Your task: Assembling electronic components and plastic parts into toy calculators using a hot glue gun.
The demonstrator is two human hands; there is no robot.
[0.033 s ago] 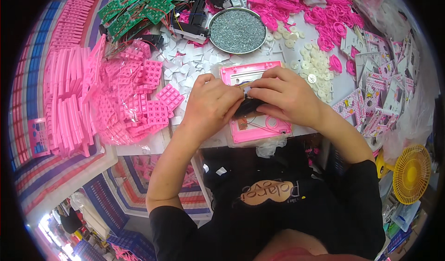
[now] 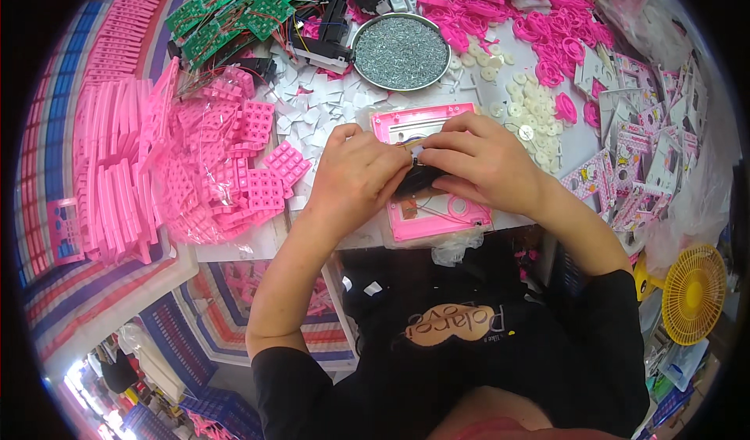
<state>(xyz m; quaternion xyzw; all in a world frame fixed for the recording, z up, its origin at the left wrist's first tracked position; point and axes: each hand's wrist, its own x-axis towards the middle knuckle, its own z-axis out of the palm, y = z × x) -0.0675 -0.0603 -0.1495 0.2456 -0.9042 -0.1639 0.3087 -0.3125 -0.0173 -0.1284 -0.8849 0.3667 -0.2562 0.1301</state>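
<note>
Low over the pink plastic casing (image 2: 402, 231), both hands meet at a black part (image 2: 420, 179) whose shape is mostly hidden by fingers. My left hand (image 2: 361, 168) is closed, its thumb and forefinger gripping the left side of this part. Bent in from the other side, the fingers of my right hand (image 2: 486, 163) pinch a small white piece (image 2: 416, 151) against the top of the part. Thin wires run in the casing beneath, which lies on a clear plastic bag at the table's front edge.
White paper bits (image 2: 301, 116) lie left of the casing. Behind it stands a round tin of screws (image 2: 401, 52). Green circuit boards (image 2: 262, 12), pink keypads (image 2: 264, 190), pink panels (image 2: 117, 171), cream discs (image 2: 535, 120), pink rings (image 2: 547, 49) and printed cards (image 2: 637, 147) are heaped around.
</note>
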